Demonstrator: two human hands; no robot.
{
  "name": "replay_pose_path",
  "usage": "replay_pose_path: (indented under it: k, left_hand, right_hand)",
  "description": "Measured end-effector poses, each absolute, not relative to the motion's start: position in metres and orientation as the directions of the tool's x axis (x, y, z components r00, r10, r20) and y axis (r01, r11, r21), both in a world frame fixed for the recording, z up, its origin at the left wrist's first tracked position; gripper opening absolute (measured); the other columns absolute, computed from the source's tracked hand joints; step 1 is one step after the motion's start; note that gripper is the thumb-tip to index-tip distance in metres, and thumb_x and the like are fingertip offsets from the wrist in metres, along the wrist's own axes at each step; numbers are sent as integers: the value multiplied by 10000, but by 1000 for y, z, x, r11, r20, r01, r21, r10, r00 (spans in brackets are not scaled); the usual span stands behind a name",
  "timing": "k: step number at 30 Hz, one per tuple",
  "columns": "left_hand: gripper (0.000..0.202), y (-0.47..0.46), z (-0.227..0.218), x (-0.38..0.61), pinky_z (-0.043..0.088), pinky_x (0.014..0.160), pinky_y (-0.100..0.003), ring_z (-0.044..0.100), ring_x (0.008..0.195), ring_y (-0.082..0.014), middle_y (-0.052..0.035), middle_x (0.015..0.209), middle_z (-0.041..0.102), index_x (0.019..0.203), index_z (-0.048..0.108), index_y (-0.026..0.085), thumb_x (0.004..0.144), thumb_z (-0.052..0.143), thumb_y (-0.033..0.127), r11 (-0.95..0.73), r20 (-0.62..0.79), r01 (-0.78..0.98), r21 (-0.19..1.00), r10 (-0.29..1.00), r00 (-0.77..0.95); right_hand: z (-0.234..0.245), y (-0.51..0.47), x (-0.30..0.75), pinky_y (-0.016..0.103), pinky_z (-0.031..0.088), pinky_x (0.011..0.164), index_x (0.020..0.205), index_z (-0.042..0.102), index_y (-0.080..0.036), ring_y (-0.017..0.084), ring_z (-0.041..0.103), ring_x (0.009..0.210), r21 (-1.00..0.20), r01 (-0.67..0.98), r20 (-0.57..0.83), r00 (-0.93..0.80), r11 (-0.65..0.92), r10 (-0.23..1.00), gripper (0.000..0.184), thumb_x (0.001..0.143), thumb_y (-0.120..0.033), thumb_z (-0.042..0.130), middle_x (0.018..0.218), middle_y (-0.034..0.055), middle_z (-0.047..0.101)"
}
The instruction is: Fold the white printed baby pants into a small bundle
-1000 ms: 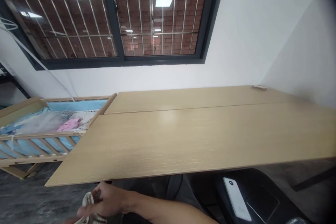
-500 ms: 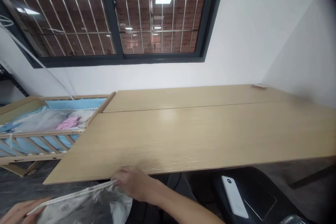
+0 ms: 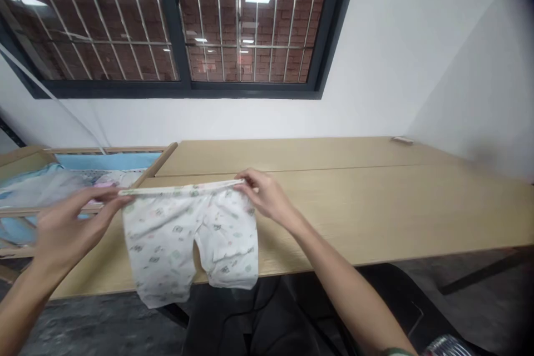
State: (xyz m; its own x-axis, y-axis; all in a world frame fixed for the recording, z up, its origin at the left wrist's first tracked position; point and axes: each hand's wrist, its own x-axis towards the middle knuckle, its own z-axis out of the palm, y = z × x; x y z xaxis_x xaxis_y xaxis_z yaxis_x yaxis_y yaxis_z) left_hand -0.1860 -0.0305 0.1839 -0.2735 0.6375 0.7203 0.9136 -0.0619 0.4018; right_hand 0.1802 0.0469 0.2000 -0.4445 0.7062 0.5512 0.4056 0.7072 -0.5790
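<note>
Above the counter (image 3: 334, 217), a pair of white baby shorts (image 3: 175, 239) hangs by its waistband (image 3: 179, 191) between the two hands. The left hand (image 3: 70, 228) pinches the left end of the waistband between thumb and fingers, with the rest of the hand spread open, out past the garment's edge. The right hand (image 3: 267, 194) closes the same way on the other end, its fingertips (image 3: 246, 178) curled over the band. The waistband is pulled taut and nearly level.

The fabric looks like a soft, thin knit, white with a scatter of small green and pink printed motifs. The band is a narrow, gathered strip. Two short legs hang loose and slightly creased, and the counter's pale wood grain shows through the gap between them. From this view, the lower hems reach about to the counter's near edge; whether the cloth touches the counter is hard to tell.

Beyond the counter's left end stands a wooden crib (image 3: 158, 158), partly hidden by the left hand, with blue padding and a pink cloth (image 3: 104, 182) inside. A small pale object (image 3: 401, 139) sits at the counter's far right corner, too small to make out.
</note>
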Motion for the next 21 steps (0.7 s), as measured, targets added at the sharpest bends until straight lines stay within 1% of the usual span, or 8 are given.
replay_pose_path:
  k: [1, 3, 6, 8, 11, 15, 18, 21]
  left_hand:
    - [382, -16, 190, -173, 524, 811, -281, 679, 880, -145, 185, 931, 734, 938, 693, 358, 802, 570, 693, -113, 743, 897, 428, 608, -279]
    - [389, 17, 198, -153, 524, 829, -272, 666, 841, -134, 134, 894, 729, 898, 700, 294, 810, 612, 663, -205, 761, 875, 439, 603, -240]
    - [347, 75, 193, -138, 507, 830, -259, 650, 803, -141, 63, 900, 738, 949, 715, 243, 863, 615, 564, -292, 725, 843, 451, 672, -155]
    - [325, 112, 180, -133, 496, 808, -267, 647, 801, -167, 15, 916, 742, 965, 713, 218, 879, 607, 514, -295, 660, 822, 488, 741, -125]
    - [317, 157, 152, -122, 483, 807, -291, 639, 854, -208, -34, 948, 735, 989, 695, 201, 895, 576, 479, -260, 546, 802, 538, 832, -97]
    - [288, 199, 113, -104, 458, 855, -295, 605, 918, -213, -62, 1008, 701, 974, 672, 183, 905, 538, 429, -241, 436, 783, 574, 899, -42]
    - [275, 224, 89, -96, 452, 790, -282, 598, 839, -199, -52, 893, 691, 909, 667, 163, 910, 524, 399, -214, 374, 772, 598, 927, -33]
    - [258, 246, 70, -91, 446, 748, -272, 598, 794, -189, -50, 842, 692, 902, 660, 144, 909, 541, 373, -161, 303, 766, 623, 952, -47]
  right_hand:
    - [207, 57, 188, 282, 490, 816, 1085, 660, -191, 171, 637, 882, -575, 439, 533, -439, 691, 723, 187, 990, -315, 557, 982, 48, 693]
    - [218, 79, 201, 278, 477, 833, 1098, 659, -183, 178, 638, 914, -563, 502, 494, -433, 657, 754, 197, 997, -275, 517, 1016, 56, 698]
    - [223, 116, 218, 279, 462, 838, 1106, 658, -169, 189, 631, 928, -535, 587, 446, -415, 607, 793, 225, 993, -204, 468, 1045, 68, 701]
    - [217, 144, 226, 277, 452, 827, 1091, 661, -159, 186, 623, 905, -509, 624, 425, -418, 594, 803, 226, 976, -174, 467, 1025, 68, 702]
    - [194, 185, 234, 266, 439, 799, 1067, 659, -135, 176, 605, 881, -494, 640, 393, -439, 588, 808, 222, 955, -150, 468, 998, 75, 699]
    - [150, 232, 236, 245, 419, 795, 999, 660, -110, 167, 580, 918, -506, 705, 297, -398, 496, 868, 207, 921, -90, 470, 1039, 96, 678]
    - [121, 259, 233, 239, 416, 767, 976, 655, -104, 153, 566, 868, -517, 751, 235, -337, 411, 912, 190, 905, -68, 482, 994, 90, 670]
    - [99, 281, 230, 235, 417, 725, 1068, 627, -103, 142, 551, 805, -534, 780, 185, -269, 326, 945, 194, 899, -86, 533, 950, 76, 665]
